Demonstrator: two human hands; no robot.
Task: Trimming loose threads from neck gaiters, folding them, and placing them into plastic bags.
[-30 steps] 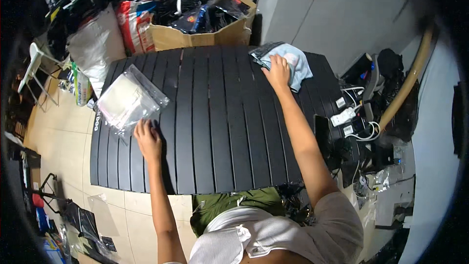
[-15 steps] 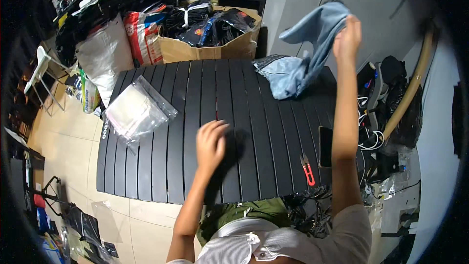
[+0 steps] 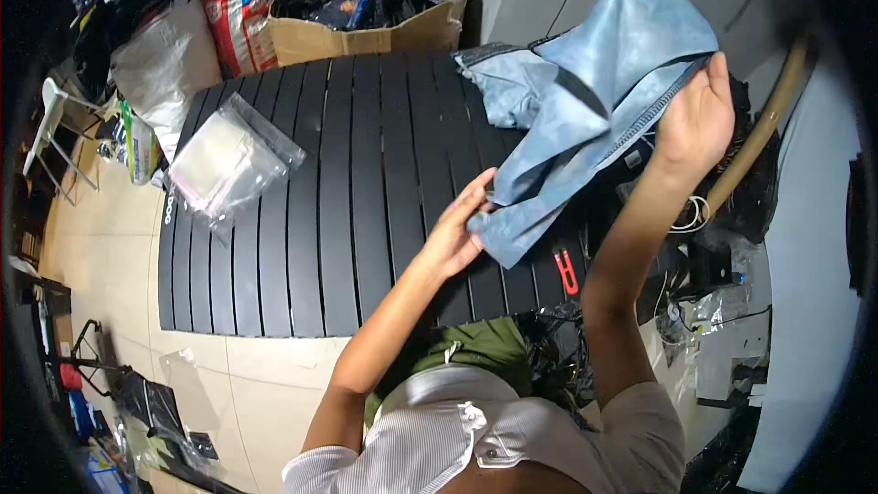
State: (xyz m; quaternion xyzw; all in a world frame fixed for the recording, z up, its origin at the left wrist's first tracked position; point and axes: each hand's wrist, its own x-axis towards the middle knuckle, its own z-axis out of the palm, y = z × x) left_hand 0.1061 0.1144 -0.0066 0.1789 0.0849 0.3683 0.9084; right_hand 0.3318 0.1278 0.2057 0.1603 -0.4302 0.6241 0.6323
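Observation:
A light blue, denim-like garment (image 3: 631, 46) with a stitched seam hangs spread between my hands above the table's right side. My right hand (image 3: 700, 119) has hold of its right edge, the fingers partly hidden behind the cloth. At its lower left end, my left hand (image 3: 457, 230) has its fingers closed about the fabric. Behind it, a crumpled light blue cloth piece (image 3: 503, 82) with a dark band lies on the table; I cannot tell whether it joins the held garment. Red-handled thread snips (image 3: 567, 273) lie just below the hanging cloth, their blades mostly covered.
The black slatted table (image 3: 366, 192) carries clear plastic bags (image 3: 219, 160) at its left. Beyond its far edge stand a cardboard box (image 3: 366, 39) of dark wrapped goods and a white sack (image 3: 169, 64). A tan pole (image 3: 764, 133) leans at the right, among cables and black bags.
My right hand has brought the garment nearer and lower, where it spreads out. The left hand has moved right from above the bare slats and taken its lower end. The view has shifted.

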